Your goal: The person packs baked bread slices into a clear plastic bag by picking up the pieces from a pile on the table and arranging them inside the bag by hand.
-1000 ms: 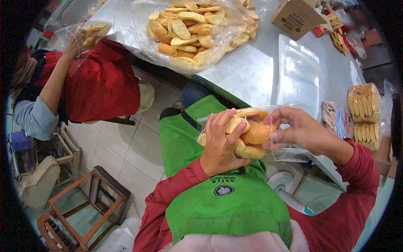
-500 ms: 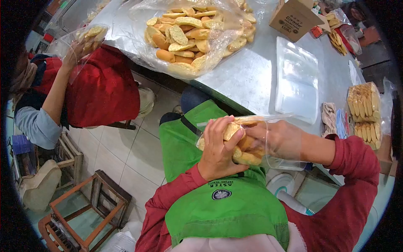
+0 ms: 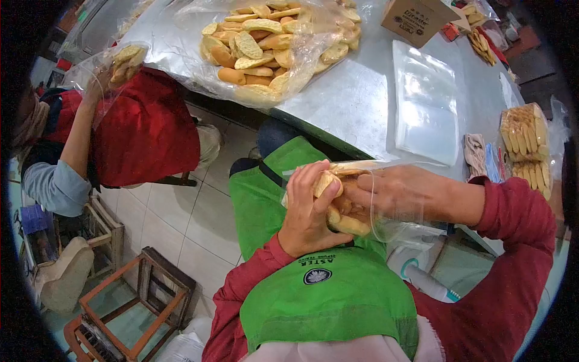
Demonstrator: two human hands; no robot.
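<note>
Above my lap, a clear plastic bag (image 3: 398,208) holds several bread pieces (image 3: 350,223). My left hand (image 3: 309,211) is wrapped round the closed end of the bag from outside, thumb over the bread. Through the bag's opening on the right reaches my right hand (image 3: 392,193), its bent fingers on the bread inside; the plastic partly blurs the fingertips. A large open bag (image 3: 313,78) on the metal table holds a heap of bread pieces (image 3: 259,48). Flat on the table lies a stack of empty clear bags (image 3: 426,105).
A cardboard box (image 3: 416,21) stands at the table's back. Packed bread bags (image 3: 525,139) sit at the right, beside cloth ties (image 3: 474,155). At the left, a co-worker in a red apron (image 3: 145,127) holds a bag of bread (image 3: 125,63). A wooden stool frame (image 3: 129,301) stands on the floor.
My right hand has moved slightly left, deeper into the bag, with its fingers against the bread. My left hand keeps its hold. The view has shifted a little.
</note>
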